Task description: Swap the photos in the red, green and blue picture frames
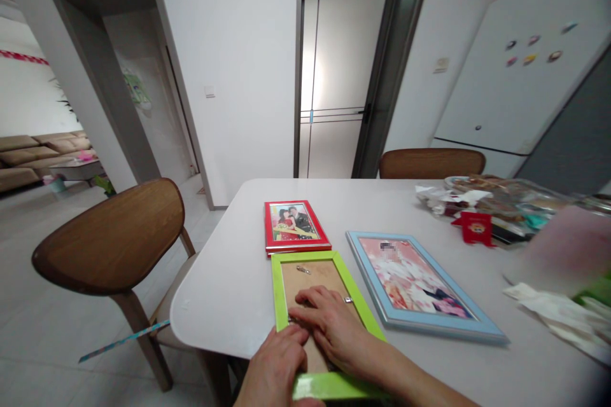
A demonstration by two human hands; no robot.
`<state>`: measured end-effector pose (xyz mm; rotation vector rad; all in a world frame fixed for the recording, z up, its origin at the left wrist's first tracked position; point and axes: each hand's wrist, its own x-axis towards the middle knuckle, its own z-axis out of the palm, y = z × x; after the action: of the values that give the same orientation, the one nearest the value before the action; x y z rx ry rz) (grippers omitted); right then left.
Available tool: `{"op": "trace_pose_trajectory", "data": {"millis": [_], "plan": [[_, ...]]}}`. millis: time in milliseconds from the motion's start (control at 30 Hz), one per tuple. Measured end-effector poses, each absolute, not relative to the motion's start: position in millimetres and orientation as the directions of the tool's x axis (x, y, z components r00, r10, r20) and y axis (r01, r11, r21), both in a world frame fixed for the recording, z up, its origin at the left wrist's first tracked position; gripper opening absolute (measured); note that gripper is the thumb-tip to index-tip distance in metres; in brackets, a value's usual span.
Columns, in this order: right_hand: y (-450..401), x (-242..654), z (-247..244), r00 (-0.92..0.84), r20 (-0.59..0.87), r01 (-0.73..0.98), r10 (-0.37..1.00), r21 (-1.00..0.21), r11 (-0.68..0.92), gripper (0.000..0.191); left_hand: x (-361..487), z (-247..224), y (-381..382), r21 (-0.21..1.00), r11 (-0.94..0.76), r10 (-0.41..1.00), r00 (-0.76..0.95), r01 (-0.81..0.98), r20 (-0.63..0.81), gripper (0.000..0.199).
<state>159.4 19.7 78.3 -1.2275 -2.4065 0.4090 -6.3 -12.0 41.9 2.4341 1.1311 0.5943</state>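
Observation:
A lime-green picture frame [356, 292] lies face down at the table's near edge, its brown backing board [312, 276] facing up. On the board are a small metal hanger [303, 270] and a metal clip [348, 299] at the right edge. My left hand [279, 362] grips the frame's left side, fingers bent over the edge and thumb low near the bottom bar. Across the backing lies my right hand [334, 327], fingers stretched toward the left edge, with fingertips near a partly hidden metal piece there. Both hands are close together, and they cover much of the board.
Beyond the green frame lies a red-framed photo [296, 226], and to its right a larger light-blue-framed photo [420, 286]. Clutter with a red packet [476, 227] and white tissue [558, 318] fills the table's right side. Wooden chairs [114, 235] stand around the white table [229, 292].

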Motion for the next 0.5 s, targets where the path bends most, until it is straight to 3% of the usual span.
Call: {"op": "trace_pose_trajectory", "data": {"millis": [133,500], "plan": [[14,176,81,-0.516,0.235,0.686,0.824,-0.463,0.562,0.031,-7,44,-13,0.508,-0.579,0.792,0.587,0.638,0.167,0.042],[-23,200,100,-0.694,0.137,0.629,0.706,-0.361,0.688,0.033,-7,54,-14,0.528,-0.543,0.808,0.578,0.653,0.115,0.036]]}}
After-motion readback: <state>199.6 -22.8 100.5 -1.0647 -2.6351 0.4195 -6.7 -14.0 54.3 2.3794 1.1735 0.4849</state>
